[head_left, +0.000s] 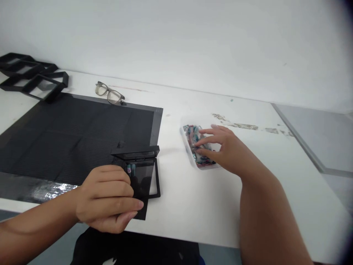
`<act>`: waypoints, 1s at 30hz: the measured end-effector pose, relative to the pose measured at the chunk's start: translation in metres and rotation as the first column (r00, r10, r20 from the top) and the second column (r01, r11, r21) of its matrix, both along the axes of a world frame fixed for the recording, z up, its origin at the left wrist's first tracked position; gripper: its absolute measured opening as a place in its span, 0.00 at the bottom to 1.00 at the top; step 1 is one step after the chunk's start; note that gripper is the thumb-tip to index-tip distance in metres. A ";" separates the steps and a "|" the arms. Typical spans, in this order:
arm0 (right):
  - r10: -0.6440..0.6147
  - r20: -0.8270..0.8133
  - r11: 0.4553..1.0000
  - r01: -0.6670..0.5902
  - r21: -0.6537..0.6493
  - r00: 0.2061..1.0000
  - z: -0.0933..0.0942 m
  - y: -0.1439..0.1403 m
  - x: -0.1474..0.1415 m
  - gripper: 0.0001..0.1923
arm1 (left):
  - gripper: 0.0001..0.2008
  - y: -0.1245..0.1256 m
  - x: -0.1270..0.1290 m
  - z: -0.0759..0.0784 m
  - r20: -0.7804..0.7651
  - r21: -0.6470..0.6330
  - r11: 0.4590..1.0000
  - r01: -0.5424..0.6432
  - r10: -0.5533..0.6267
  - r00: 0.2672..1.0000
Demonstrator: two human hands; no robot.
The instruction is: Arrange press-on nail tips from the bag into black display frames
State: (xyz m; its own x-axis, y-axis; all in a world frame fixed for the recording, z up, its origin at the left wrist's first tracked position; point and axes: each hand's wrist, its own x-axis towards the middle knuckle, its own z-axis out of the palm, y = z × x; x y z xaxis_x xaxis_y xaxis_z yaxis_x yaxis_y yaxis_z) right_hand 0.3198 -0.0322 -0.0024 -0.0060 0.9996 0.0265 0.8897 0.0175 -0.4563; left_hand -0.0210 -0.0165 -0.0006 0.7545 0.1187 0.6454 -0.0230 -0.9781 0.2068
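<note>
So the left hand [107, 198] is pinching the near-left corner of an open black display case [142, 171] at about 7 o'clock, with a couple of small teal press-on nails [131, 169] already sitting inside. The right hand [223, 147], fingers spread loose and gripping nothing, is poking into a clear tray of colourful nails [197, 147] at 3 o'clock. Looks barely begun; most nails remain in the tray. Glasses [109, 93] and spare black frames [33, 77] sit up at 10 to 11 o'clock.

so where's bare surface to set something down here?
Free: the black mat between the stacked frames and the open case; the white table between case and tray. Crowded: around the left hand and the right hand.
</note>
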 end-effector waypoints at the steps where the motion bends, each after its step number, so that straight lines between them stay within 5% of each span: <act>1: 0.005 0.002 1.000 -0.005 -0.001 1.000 0.001 0.000 0.000 0.05 | 0.07 0.000 0.000 -0.001 -0.005 -0.001 1.000 0.000 0.000 1.000; 11: 0.022 0.040 0.986 -0.029 0.166 0.999 0.007 -0.006 0.000 0.12 | 0.07 0.000 -0.001 -0.001 -0.057 -0.007 0.999 -0.045 0.044 0.997; 20: 0.169 -0.215 0.885 -0.052 0.463 0.962 0.022 -0.012 -0.008 0.05 | 0.05 0.001 0.000 0.000 -0.004 0.018 0.999 -0.039 0.039 0.999; 25: 0.376 -0.472 0.847 -0.089 0.524 0.798 0.030 -0.018 -0.031 0.14 | 0.05 0.001 0.001 0.004 0.042 0.038 0.998 -0.057 0.055 0.998; 30: 0.529 -0.627 0.842 -0.266 0.469 0.572 0.027 -0.023 -0.057 0.17 | 0.05 0.002 0.000 0.006 0.053 0.053 0.994 -0.098 0.095 0.994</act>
State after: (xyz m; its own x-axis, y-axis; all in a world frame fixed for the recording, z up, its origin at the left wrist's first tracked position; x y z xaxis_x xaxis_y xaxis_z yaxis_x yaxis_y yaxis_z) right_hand 0.2631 -0.0552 0.0251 -0.2488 0.8362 0.4888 0.1502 0.5318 -0.8334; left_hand -0.0205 -0.0140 0.0050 0.7079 0.1522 0.6897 0.0631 -0.9862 0.1528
